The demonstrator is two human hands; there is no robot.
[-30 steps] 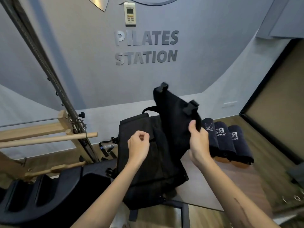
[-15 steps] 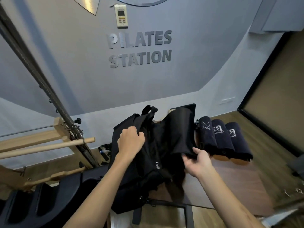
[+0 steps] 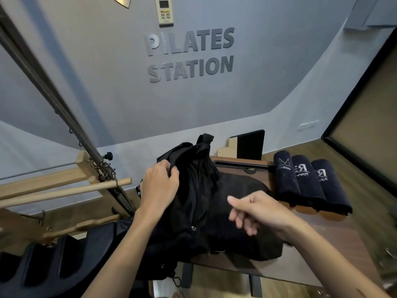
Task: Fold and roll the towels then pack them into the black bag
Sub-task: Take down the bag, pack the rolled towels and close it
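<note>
a grey wall with pilates station lettering point(image 3: 190, 54) rises behind a brown wooden table point(image 3: 335, 250). on that table slumps the black bag point(image 3: 225, 211), soft and limp, its upper fabric bunched. the left hand point(image 3: 160, 186) grips a fold near the bag's top, holding it up; the right hand point(image 3: 257, 211) hovers over the bag with loose fingers, holding nothing. just beside the bag, on the right, lie three rolled dark towels point(image 3: 311, 183), side by side. they look light and squashy; i'd take each round its middle so the roll doesn't unwind.
</note>
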